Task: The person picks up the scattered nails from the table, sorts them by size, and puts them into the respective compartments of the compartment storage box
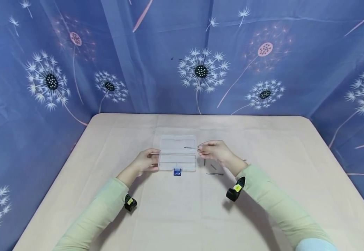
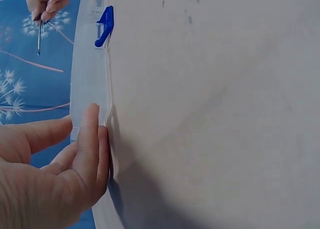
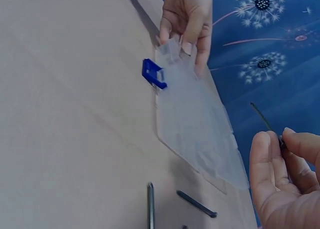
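A clear plastic case with a blue clasp lies open on the table. My left hand grips its left end, thumb and fingers on the edge. My right hand pinches a thin metal rod at one end and holds it level over the case's right side. The same rod shows in the right wrist view above my fingers. The case and its clasp lie beyond, with my left hand at the far end.
Several more dark rods lie on the beige table just right of the case, under my right hand; two show in the right wrist view. A blue dandelion-print curtain hangs behind and beside the table.
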Available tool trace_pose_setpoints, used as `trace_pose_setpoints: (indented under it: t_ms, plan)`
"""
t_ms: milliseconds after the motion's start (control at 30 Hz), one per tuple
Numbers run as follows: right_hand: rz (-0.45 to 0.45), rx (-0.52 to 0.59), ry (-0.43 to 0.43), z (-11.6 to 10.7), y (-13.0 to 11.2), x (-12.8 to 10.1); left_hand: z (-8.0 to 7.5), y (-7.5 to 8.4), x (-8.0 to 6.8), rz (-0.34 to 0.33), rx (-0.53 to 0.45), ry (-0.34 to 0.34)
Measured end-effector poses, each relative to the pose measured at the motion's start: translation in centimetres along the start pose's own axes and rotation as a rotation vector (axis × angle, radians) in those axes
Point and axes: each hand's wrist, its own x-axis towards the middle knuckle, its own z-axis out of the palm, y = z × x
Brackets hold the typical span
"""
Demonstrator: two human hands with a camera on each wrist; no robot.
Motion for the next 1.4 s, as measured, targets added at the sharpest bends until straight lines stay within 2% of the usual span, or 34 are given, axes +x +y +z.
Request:
trace_pose_setpoints:
  t_ms: [300, 433, 733, 1000, 1400]
  plan:
    - [0.072, 0.060, -0.014, 0.8, 0.9, 0.8, 0.2, -0.2, -0.1, 0.028, -0.001, 0.026]
    - [0.076, 0.061, -0.017, 1.1, 1.3, 1.2, 0.2, -0.3, -0.1, 0.028, -0.007, 0.035]
    - [0.085, -0.066, 0.020, 1.9, 1.5, 1.8, 0.4, -0.5, -0.2, 0.032, -0.005, 0.037]
    - [0.098, -0.167, 0.010, 2.2, 1.2, 2.0, 0.2, -0.7, -0.2, 0.048, 0.001, 0.040]
    - [-0.009, -0.406, 0.015, 2.6, 0.7, 1.7, 0.2, -0.9, -0.2, 0.054, 0.004, 0.037]
